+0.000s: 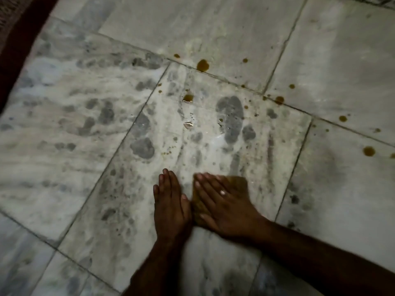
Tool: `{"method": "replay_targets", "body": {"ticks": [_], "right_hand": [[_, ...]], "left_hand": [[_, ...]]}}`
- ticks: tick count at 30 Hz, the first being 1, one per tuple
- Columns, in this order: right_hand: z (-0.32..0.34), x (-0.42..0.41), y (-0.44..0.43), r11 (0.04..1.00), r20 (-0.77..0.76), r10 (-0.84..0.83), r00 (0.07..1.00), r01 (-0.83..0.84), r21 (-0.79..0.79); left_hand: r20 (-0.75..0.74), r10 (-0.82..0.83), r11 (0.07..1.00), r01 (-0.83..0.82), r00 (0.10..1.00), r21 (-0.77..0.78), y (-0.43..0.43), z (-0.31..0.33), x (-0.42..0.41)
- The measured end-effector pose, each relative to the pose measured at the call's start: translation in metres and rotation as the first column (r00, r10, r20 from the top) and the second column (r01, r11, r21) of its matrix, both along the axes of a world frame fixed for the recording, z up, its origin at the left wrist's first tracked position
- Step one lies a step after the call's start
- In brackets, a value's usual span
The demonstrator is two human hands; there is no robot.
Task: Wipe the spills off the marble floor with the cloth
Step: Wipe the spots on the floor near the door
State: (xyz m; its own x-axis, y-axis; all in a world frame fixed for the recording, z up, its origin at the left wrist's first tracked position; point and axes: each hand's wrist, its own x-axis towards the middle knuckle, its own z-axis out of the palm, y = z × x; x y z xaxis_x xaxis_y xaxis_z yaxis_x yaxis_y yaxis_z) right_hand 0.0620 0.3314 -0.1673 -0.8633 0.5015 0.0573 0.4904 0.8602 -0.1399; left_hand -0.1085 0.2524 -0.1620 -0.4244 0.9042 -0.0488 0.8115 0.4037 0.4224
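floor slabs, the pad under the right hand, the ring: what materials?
Floor: polished marble by its look, with grey veining, dark grout joints and a faint sheen. Cloth: seems soft and absorbent, tan-brown; motion blur hides the weave. Ring: pale shiny metal, probably; too small to tell more.

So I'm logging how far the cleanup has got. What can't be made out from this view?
- Cloth: mostly covered by the right hand and motion-blurred; size and soiling unclear.
- Spills: brown drops run to the right frame edge; any beyond are cut off.
- Dark red strip, top left: cropped; can't tell what it is.
- Left hand: flat on the marble floor, beside the cloth.
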Motion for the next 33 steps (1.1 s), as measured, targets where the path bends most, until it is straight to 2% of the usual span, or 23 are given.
{"method": "replay_targets", "body": {"ticks": [2, 4, 6, 9, 12, 14, 15, 18, 20, 23, 26, 28, 31, 33], "right_hand": [[0.002, 0.029, 0.008, 1.0, 0.017, 0.005, 1.0, -0.005, 0.009], [0.0, 0.026, 0.038, 0.988, -0.004, -0.148, 0.989, 0.148, 0.033], [-0.001, -0.011, 0.067, 0.964, 0.021, -0.264, 0.964, 0.263, 0.047], [-0.003, -0.077, 0.066, 0.978, 0.011, -0.207, 0.978, 0.207, -0.014], [-0.007, -0.075, 0.038, 1.0, -0.034, 0.001, 0.999, 0.0, 0.019], [-0.002, -0.054, 0.039, 0.987, -0.005, 0.16, 0.987, -0.159, 0.026], [-0.002, -0.05, 0.049, 0.986, 0.003, 0.166, 0.986, -0.166, 0.029], [-0.001, -0.09, 0.089, 1.0, 0.008, -0.022, 1.0, 0.021, 0.021], [0.001, -0.13, 0.093, 0.999, 0.035, -0.031, 0.999, 0.032, -0.021], [-0.002, -0.151, 0.062, 0.992, -0.028, 0.122, 0.992, -0.123, -0.037], [0.002, -0.11, 0.025, 0.94, -0.017, 0.333, 0.943, -0.334, -0.067], [0.002, -0.079, 0.022, 0.886, 0.051, 0.462, 0.885, -0.459, -0.062], [0.007, -0.04, 0.03, 0.869, 0.111, 0.495, 0.862, -0.492, -0.057], [0.011, -0.023, 0.036, 0.86, 0.145, 0.51, 0.848, -0.499, -0.107]], "left_hand": [[-0.032, 0.028, 0.999, -0.029, 0.999, -0.025, 0.002, 0.002, -0.011], [-0.087, 0.055, 0.997, -0.06, 0.995, -0.056, 0.007, 0.001, -0.027], [-0.133, 0.049, 0.994, -0.062, 0.99, -0.088, 0.015, -0.005, -0.039], [-0.162, 0.04, 0.996, -0.051, 0.986, -0.066, 0.02, -0.014, -0.048], [-0.052, 0.082, 0.996, -0.081, 0.995, 0.026, 0.014, -0.012, -0.054], [0.024, 0.099, 0.993, -0.1, 0.995, 0.065, 0.012, -0.009, -0.057], [0.038, 0.104, 0.991, -0.107, 0.994, 0.078, 0.011, -0.009, -0.055], [0.072, 0.129, 0.984, -0.137, 0.989, 0.116, 0.015, -0.008, -0.052], [0.146, 0.148, 0.971, -0.172, 0.978, 0.165, 0.014, -0.008, -0.052], [0.339, 0.203, 0.921, -0.296, 0.919, 0.253, 0.013, -0.004, -0.058], [0.556, 0.263, 0.852, -0.461, 0.788, 0.25, 0.014, 0.015, -0.064], [0.547, 0.232, 0.885, -0.408, 0.805, 0.225, 0.016, 0.024, -0.072], [0.459, 0.032, 0.968, -0.142, 0.888, 0.207, 0.03, 0.035, -0.078], [0.36, -0.151, 0.976, 0.083, 0.921, 0.199, 0.047, 0.042, -0.082]]}}
